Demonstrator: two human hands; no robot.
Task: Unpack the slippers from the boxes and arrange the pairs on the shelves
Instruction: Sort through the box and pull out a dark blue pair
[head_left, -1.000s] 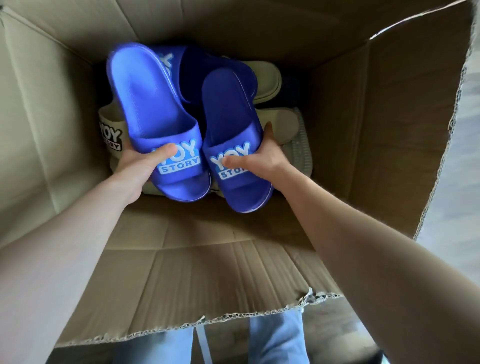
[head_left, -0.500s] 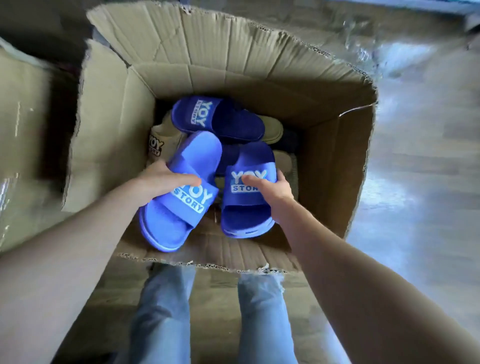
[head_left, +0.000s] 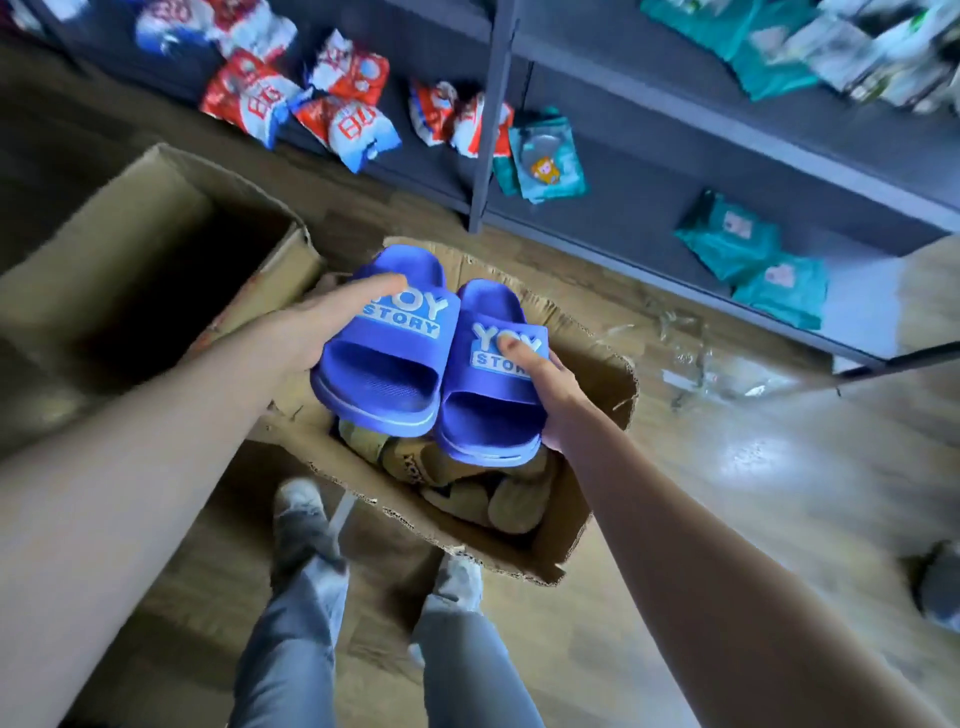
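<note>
Gripping one blue slipper each, both hands hover over an open cardboard box (head_left: 602, 525) that stands on a glossy wooden floor (head_left: 769, 467). The left hand (head_left: 306, 332) wraps the outer edge of the left slipper (head_left: 384, 374), its fingers curled over the top of the broad strap and touching the raised white lettering. The right hand (head_left: 558, 400) clasps the right slipper (head_left: 483, 421) from its outer side, the thumb pressed on the strap's lettering and the other fingers hidden beneath the sole. Both slippers look moulded from smooth, rubbery foam, with thick rounded soles, a paler line around the rim and a finely dotted patch under the strap. They are held side by side, touching along their inner edges. Directly below them, inside the box, lie beige slippers (head_left: 467, 483) of the same chunky shape, jumbled together. The box has rough, torn corrugated edges. A second cardboard box (head_left: 156, 218) stands just beside it on the left, its inside dark. Beyond the boxes runs a dark grey metal shelf (head_left: 675, 119) with a thin upright post. Crinkled red-and-white packets (head_left: 343, 114) lie on its low level at the left and flat teal packets (head_left: 748, 249) at the right. Pale jeans (head_left: 291, 649) and worn grey shoes (head_left: 301, 509) show at the bottom, next to the box.
</note>
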